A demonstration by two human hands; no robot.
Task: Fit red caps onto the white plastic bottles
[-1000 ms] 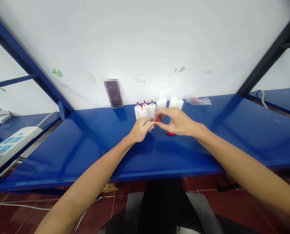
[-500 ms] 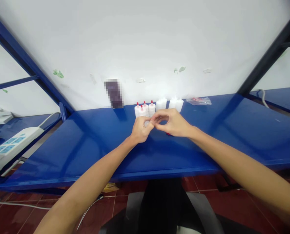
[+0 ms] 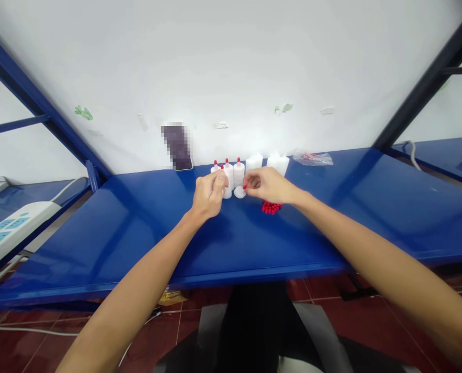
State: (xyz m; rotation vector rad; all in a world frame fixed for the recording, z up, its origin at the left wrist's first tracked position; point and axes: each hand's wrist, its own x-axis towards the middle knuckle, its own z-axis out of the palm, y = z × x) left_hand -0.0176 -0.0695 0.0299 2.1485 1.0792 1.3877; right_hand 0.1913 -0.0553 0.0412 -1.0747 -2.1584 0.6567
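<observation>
My right hand [image 3: 268,185] pinches a small red cap [image 3: 245,186] between thumb and fingertips. Just left of that cap, a small round white piece or pile [image 3: 239,192] lies on the table. My left hand [image 3: 208,194] is closed, thumb uppermost; whatever its fingers hold is hidden. Beside its thumb stand several white squeeze bottles with red tips [image 3: 239,171], partly covered by the hand. Below my right wrist is a heap of red caps [image 3: 272,207]. Behind the right hand, white bottles without red tips [image 3: 254,162] stand near the wall.
A clear plastic bag with red bits [image 3: 312,158] lies at the back of the blue table [image 3: 138,233]. A phone [image 3: 177,147] leans on the wall to the left. Blue frame posts rise at both sides, and a power strip [image 3: 17,228] sits at far left.
My hands, together half a second ago, have come apart, the left one moving left. The red cap in my right fingers, the white piece and the red heap now show. The view shifted slightly.
</observation>
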